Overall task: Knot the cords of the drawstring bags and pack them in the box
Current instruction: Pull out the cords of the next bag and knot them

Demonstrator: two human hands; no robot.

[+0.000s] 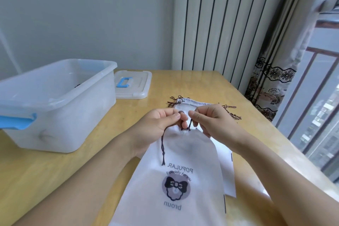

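Table (45,167), box (55,101) holding bag cords (77,85).

Matt cloth bag (183,185), translucent plastic box (60,101), wooden table (45,170).

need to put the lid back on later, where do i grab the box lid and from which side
Grip the box lid by its blue handle, coming straight down from above. The lid lies flat on the table, top side up, so the handle faces upward. The box stands close on its left.
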